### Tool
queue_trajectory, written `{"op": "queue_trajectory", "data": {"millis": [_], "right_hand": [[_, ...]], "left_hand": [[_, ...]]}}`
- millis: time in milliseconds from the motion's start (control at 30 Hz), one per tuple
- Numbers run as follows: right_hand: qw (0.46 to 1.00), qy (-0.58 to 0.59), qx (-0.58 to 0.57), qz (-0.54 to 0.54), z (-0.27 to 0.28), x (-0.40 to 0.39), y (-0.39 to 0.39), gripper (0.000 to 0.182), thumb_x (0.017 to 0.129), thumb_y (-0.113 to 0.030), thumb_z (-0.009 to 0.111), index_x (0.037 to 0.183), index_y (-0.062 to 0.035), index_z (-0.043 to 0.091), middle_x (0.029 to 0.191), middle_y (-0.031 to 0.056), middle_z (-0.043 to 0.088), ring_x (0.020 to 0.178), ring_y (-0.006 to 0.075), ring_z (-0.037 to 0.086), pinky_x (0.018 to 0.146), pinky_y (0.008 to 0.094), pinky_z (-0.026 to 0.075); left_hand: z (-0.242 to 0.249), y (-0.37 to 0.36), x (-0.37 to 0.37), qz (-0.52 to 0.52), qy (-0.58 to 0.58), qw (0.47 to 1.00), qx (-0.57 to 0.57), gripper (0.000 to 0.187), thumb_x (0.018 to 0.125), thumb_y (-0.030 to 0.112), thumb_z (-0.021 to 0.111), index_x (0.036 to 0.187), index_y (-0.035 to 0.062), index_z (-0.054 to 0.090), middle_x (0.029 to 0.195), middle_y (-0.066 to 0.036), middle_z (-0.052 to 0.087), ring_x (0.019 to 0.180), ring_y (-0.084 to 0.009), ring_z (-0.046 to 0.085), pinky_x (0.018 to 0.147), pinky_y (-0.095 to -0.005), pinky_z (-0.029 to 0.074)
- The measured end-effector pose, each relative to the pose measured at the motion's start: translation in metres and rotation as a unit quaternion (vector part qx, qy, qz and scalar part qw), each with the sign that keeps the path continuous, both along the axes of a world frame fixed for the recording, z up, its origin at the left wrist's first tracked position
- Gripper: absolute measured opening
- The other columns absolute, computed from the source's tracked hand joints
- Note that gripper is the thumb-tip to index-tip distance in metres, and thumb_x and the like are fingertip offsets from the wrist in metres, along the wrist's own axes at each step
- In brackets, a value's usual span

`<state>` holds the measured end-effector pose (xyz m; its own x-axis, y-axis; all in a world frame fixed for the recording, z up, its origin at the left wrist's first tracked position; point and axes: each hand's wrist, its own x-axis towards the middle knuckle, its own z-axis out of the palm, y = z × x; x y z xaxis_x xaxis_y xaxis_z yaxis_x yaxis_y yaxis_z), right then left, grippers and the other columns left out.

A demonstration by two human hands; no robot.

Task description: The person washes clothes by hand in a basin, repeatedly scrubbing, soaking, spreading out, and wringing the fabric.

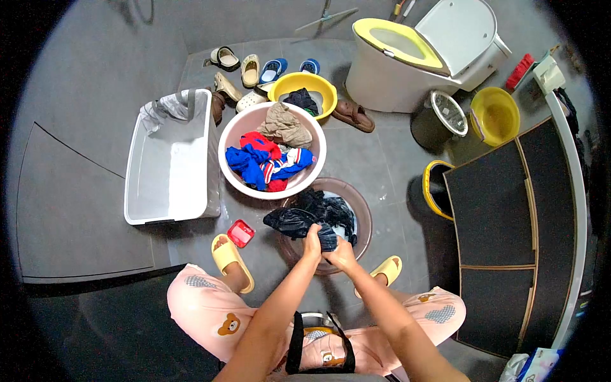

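Observation:
Both my hands are closed on a wet-looking black garment [291, 220], bunched up over a brownish basin [365, 237] on the floor. My left hand [312, 242] grips it from the left, and my right hand [342, 252] holds it close by on the right. More dark cloth [334, 210] lies in whitish water in that basin. Just behind stands a pale pink basin [229, 172] with blue clothing [245, 164], red cloth [259, 145] and a beige cloth [283, 126]. A small red dish [241, 233] sits on the floor to the left.
A white rectangular tub [168, 184] stands at left, grey cloth over its rim. Farther back are a yellow basin [328, 95] with dark cloth, several shoes [250, 70] and a toilet [388, 76]. On the right are bins [429, 127], a yellow bucket [495, 118] and a black cabinet [490, 210].

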<state>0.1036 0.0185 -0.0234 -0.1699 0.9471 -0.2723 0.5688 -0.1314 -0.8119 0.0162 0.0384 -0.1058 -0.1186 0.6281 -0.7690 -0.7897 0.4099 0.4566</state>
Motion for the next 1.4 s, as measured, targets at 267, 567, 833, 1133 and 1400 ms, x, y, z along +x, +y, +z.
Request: {"op": "queue_trajectory", "data": {"millis": [267, 567, 833, 1133, 1400], "right_hand": [[0.888, 0.221, -0.395, -0.075, -0.037, 0.026, -0.008, 0.025, 0.055, -0.009, 0.057, 0.079, -0.0039, 0.057, 0.069, 0.0038, 0.056, 0.058, 0.0146, 0.052, 0.054, 0.0276, 0.043], [0.705, 0.505, -0.493, -0.075, -0.026, 0.029, -0.025, 0.053, 0.079, -0.052, 0.045, 0.108, -0.0093, 0.049, 0.104, 0.0072, 0.055, 0.1, 0.0197, 0.051, 0.083, 0.0383, 0.041], [0.619, 0.642, -0.373, -0.257, -0.063, 0.027, 0.014, 0.07, 0.072, -0.062, 0.048, 0.116, -0.0078, 0.047, 0.11, 0.01, 0.054, 0.099, 0.0293, 0.052, 0.088, 0.0435, 0.039], [0.831, 0.448, -0.297, -0.142, -0.019, 0.03, 0.037, 0.054, 0.067, -0.025, 0.07, 0.111, -0.0024, 0.049, 0.104, 0.0112, 0.056, 0.091, 0.0228, 0.055, 0.082, 0.0351, 0.044], [0.997, -0.04, 0.004, 0.071, -0.013, 0.003, 0.044, 0.04, 0.057, -0.021, 0.072, 0.084, 0.0049, 0.058, 0.082, 0.0193, 0.06, 0.078, 0.031, 0.059, 0.072, 0.0358, 0.047]], "left_hand": [[0.025, -0.004, -0.025, -0.202, -0.158, 0.961, 0.099, 0.034, 0.07, 0.028, 0.045, 0.082, -0.0006, 0.058, 0.084, -0.015, 0.061, 0.078, -0.024, 0.059, 0.075, -0.0364, 0.046], [0.031, 0.001, -0.025, -0.223, -0.115, 0.968, -0.014, 0.029, 0.059, 0.028, 0.053, 0.073, 0.0023, 0.057, 0.064, -0.01, 0.056, 0.053, -0.024, 0.051, 0.053, -0.0321, 0.044], [0.061, -0.02, -0.023, -0.24, -0.32, 0.917, -0.01, 0.037, 0.065, 0.027, 0.046, 0.086, -0.0021, 0.054, 0.068, -0.015, 0.057, 0.052, -0.0274, 0.055, 0.05, -0.0356, 0.049], [0.083, -0.036, -0.029, -0.371, -0.147, 0.916, -0.048, 0.031, 0.073, 0.032, 0.058, 0.084, 0.0026, 0.057, 0.065, -0.01, 0.057, 0.05, -0.019, 0.056, 0.042, -0.0273, 0.045], [0.006, -0.044, -0.002, -0.442, 0.219, 0.869, -0.043, 0.038, 0.057, 0.023, 0.064, 0.084, -0.0032, 0.059, 0.08, -0.012, 0.06, 0.072, -0.019, 0.057, 0.063, -0.0268, 0.045]]}}
